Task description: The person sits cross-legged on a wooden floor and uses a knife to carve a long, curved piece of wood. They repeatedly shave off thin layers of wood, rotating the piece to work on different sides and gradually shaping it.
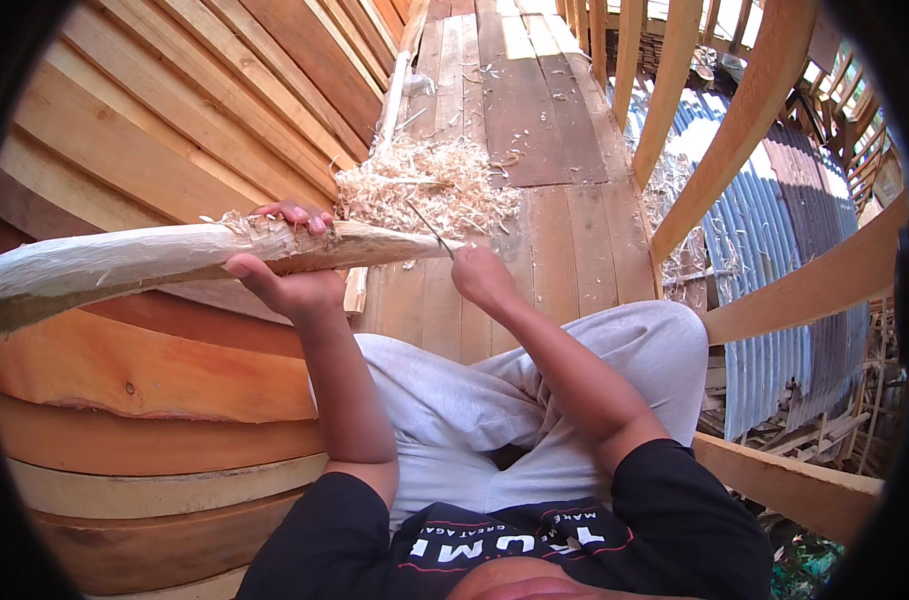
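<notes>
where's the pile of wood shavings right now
In the head view, the shavings pile sits upper centre on the plank floor, just beyond the carved wood.

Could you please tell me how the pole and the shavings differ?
The pole is one long, thick piece; the shavings are many thin curls. The left hand holds the pole up, while most shavings lie heaped on the floor. Both are mostly pale.

Head-worn fisheye; looks down and forward; hands (pixel 483 276) near.
</notes>
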`<action>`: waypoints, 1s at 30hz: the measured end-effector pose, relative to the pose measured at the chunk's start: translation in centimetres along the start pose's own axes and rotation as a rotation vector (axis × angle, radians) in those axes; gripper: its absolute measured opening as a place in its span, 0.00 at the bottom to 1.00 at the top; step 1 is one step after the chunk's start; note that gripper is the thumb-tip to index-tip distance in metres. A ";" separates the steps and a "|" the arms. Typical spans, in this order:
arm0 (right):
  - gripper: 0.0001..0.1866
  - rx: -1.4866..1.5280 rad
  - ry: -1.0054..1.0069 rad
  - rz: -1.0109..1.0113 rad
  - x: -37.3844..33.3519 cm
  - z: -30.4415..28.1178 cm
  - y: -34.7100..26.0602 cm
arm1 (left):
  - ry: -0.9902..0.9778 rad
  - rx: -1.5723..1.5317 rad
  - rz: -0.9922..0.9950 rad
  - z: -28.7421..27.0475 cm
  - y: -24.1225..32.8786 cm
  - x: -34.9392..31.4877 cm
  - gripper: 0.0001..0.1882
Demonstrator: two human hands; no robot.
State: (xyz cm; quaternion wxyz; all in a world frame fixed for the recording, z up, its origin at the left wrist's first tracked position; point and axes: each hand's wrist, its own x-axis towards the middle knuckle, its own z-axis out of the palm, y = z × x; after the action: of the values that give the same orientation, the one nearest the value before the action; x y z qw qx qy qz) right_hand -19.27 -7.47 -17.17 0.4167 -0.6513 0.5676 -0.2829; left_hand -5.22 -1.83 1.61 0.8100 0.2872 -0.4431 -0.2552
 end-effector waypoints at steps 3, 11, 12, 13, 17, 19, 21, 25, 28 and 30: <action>0.30 0.043 -0.020 -0.092 -5.2 -2.6 -10.3 | 0.068 0.071 0.036 -1.8 1.0 -0.9 0.44; 0.32 -0.009 0.112 -0.207 -3.4 0.6 -7.5 | 0.215 0.019 0.043 -2.6 1.1 -0.3 0.41; 0.32 -0.017 0.086 -0.194 -3.4 0.3 -7.8 | 0.258 0.045 0.057 -2.4 1.3 -0.3 0.42; 0.32 -0.025 0.061 -0.179 -3.4 0.0 -8.1 | 0.265 0.049 0.083 -2.2 1.5 -0.5 0.41; 0.39 0.055 0.027 -0.072 -4.1 -3.6 -9.3 | 0.194 -0.155 0.158 -1.9 1.5 -1.3 0.39; 0.44 0.117 -0.122 0.049 -4.0 -7.0 -10.4 | 0.139 -0.324 0.202 -1.9 0.8 -2.0 0.38; 0.48 0.201 -0.114 0.115 -3.1 -9.1 -9.8 | 0.092 -0.348 0.195 -0.4 -0.8 -2.1 0.37; 0.42 0.671 -0.224 0.233 -2.2 -10.9 -7.9 | -0.136 -0.336 0.104 -0.7 -4.7 -2.6 0.35; 0.37 0.927 -0.325 0.293 -1.9 -11.4 -6.0 | -0.269 -0.308 -0.002 -0.7 -6.8 -3.6 0.37; 0.29 1.030 -0.278 0.363 -0.7 -10.7 -4.5 | -0.348 -0.271 -0.054 -0.4 -7.8 -4.1 0.38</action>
State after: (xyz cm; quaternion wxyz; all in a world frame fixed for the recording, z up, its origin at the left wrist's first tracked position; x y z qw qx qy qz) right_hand -26.13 -9.13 -7.96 0.7937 -0.2870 0.3989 -0.3586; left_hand -8.07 -4.50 -6.24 0.7455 0.1389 -0.5299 -0.3796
